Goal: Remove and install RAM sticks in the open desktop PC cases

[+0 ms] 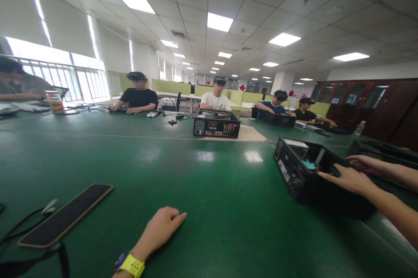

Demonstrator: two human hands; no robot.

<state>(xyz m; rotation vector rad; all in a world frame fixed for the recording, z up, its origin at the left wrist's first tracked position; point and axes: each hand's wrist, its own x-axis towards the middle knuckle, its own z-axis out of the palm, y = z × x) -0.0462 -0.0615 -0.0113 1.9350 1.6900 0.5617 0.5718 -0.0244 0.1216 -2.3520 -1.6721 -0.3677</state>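
My left hand (163, 228) rests on the green tabletop (209, 243), with a yellow-banded watch (130, 265) at its wrist. Its fingers are curled under and the thumb sticks out to the right; nothing shows in them. To its left lies a dark flat phone-like slab (67, 215) with a light brown edge. My right hand is out of view. At the right, an open black computer case (326, 186) is held by another person's two hands, one hand (352, 178) on its near side and the other hand (365, 164) behind.
Black cables (24, 223) lie at the left edge, with a dark strap (60, 256) below. Across the table, several people sit with their hands at work. One person in white (215, 102) has an open computer case (217, 128) in front. A bottle (359, 128) stands at the far right.
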